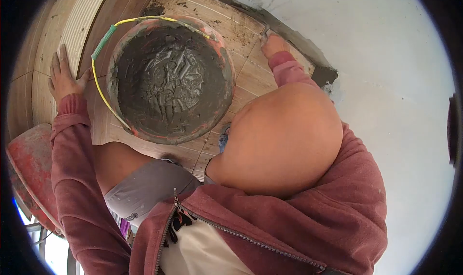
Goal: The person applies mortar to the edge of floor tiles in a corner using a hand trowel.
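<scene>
My left hand (66,77) lies spread on the ribbed edge strip (82,29) of the wood-look tiles, with nothing in it. Beside it stands a round red bucket (226,58) of wet grey mortar (173,82), its yellow wire handle with a green grip resting on the left side. At the foot of the wall, my right hand (274,43) is closed around a small tool (265,30), mostly hidden by the fingers. The tool is against the grey mortar band (299,46) along the wall's base.
A pale wall (386,82) rises on the right. Mortar crumbs dot the tiled floor (217,10) beyond the bucket. A worn red container (34,164) stands at the lower left, beside my left sleeve. My bare knees flank the near side of the bucket.
</scene>
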Demonstrator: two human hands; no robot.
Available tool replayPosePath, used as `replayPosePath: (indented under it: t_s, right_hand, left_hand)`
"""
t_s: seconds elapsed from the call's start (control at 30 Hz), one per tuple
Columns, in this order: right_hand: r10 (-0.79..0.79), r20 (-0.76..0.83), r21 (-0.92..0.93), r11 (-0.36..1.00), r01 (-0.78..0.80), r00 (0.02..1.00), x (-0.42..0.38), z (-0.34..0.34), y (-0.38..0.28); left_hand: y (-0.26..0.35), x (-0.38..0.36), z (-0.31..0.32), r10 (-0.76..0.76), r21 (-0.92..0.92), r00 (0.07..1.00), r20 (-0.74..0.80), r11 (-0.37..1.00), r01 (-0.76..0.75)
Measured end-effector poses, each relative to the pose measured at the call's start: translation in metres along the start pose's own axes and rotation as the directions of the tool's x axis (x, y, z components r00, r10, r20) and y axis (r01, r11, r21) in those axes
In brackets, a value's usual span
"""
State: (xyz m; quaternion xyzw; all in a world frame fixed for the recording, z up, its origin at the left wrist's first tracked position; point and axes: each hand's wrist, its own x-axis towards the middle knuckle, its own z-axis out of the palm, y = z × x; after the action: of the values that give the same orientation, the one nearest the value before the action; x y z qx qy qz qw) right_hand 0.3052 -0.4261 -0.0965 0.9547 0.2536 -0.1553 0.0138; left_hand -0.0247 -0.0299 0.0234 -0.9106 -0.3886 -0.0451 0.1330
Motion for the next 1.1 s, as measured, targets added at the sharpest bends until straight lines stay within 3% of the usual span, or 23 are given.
replayPosePath:
  t_s: [0.1,0.2,0.27,0.3,0.4,0.47,0.5,0.57,0.6,0.8,0.87,1.1]
  right_hand:
    - [-0.018,-0.115,0.077,0.997,0.027,0.993,-0.010,-0.005,-0.006]
    - [-0.064,-0.066,0.029,0.997,0.066,0.996,-0.008,-0.004,-0.016]
    - [-0.052,0.083,-0.047,0.997,0.056,0.995,0.004,-0.002,-0.019]
    - [-0.053,0.084,-0.046,0.997,0.057,0.995,0.004,-0.004,-0.020]
    - [-0.033,0.056,-0.008,0.999,0.034,0.998,0.006,-0.004,-0.025]
    - [-0.073,-0.115,0.088,0.993,0.084,0.991,0.001,0.009,-0.026]
    - [-0.075,-0.114,0.083,0.993,0.084,0.991,0.002,0.007,-0.029]
    - [-0.021,0.055,0.026,0.999,0.020,0.998,0.011,0.000,-0.035]
    - [-0.023,0.054,0.028,0.999,0.022,0.998,0.010,-0.005,-0.036]
    - [-0.132,-0.149,0.089,0.985,0.146,0.980,0.009,-0.002,-0.049]
    - [-0.100,0.101,-0.017,0.995,0.102,0.990,0.023,-0.006,-0.054]
    - [-0.146,0.034,-0.016,0.989,0.147,0.989,0.020,-0.009,-0.067]
  left_hand:
    - [-0.002,0.000,0.003,0.003,0.004,1.000,-0.006,1.000,-0.003]
    - [-0.002,0.000,0.003,-0.005,0.006,1.000,0.012,1.000,0.005]
    - [0.000,0.001,0.000,-0.019,0.009,1.000,0.019,1.000,0.019]
    - [0.001,0.000,-0.001,-0.026,0.016,0.999,0.030,1.000,0.026]
    - [-0.001,0.000,0.003,-0.006,0.012,1.000,0.007,1.000,0.006]
    - [-0.002,0.001,0.002,-0.008,0.008,1.000,0.016,1.000,0.008]
    - [-0.001,0.001,0.002,-0.011,0.002,1.000,0.022,1.000,0.011]
    - [-0.001,0.000,0.002,-0.011,-0.010,1.000,0.016,1.000,0.011]
    - [-0.002,0.001,0.002,-0.005,-0.018,1.000,0.010,1.000,0.005]
    - [-0.003,0.000,0.005,-0.002,-0.012,1.000,-0.010,1.000,0.002]
    - [-0.001,0.001,0.003,-0.004,-0.020,1.000,-0.010,1.000,0.004]
    - [-0.001,0.000,0.003,-0.020,-0.006,1.000,0.012,1.000,0.020]
